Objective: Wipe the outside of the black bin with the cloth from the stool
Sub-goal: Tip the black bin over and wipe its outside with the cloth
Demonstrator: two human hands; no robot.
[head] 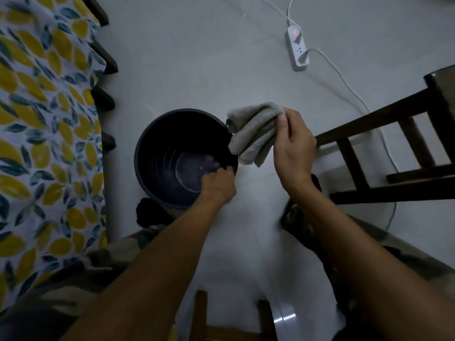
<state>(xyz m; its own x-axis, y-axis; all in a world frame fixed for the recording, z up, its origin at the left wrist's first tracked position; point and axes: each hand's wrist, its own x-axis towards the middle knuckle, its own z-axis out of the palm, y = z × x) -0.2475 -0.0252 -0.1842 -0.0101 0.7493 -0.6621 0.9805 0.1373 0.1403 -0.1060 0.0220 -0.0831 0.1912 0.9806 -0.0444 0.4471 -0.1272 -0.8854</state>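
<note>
The round black bin [157, 134] stands upright on the pale floor, seen from above, with nothing inside. My left hand [218, 184] grips its near right rim. A folded grey cloth [254, 131] hangs against the bin's upper right outer side, pinched at its right edge by my right hand [293, 146]. The cloth's lower end drapes down beside the bin wall.
A bed with a yellow-leaf sheet [44, 134] runs along the left. A dark wooden stool [394, 146] stands at the right. A white power strip [296, 48] with cables lies on the floor behind. My knees in camouflage trousers [307, 225] flank the bin.
</note>
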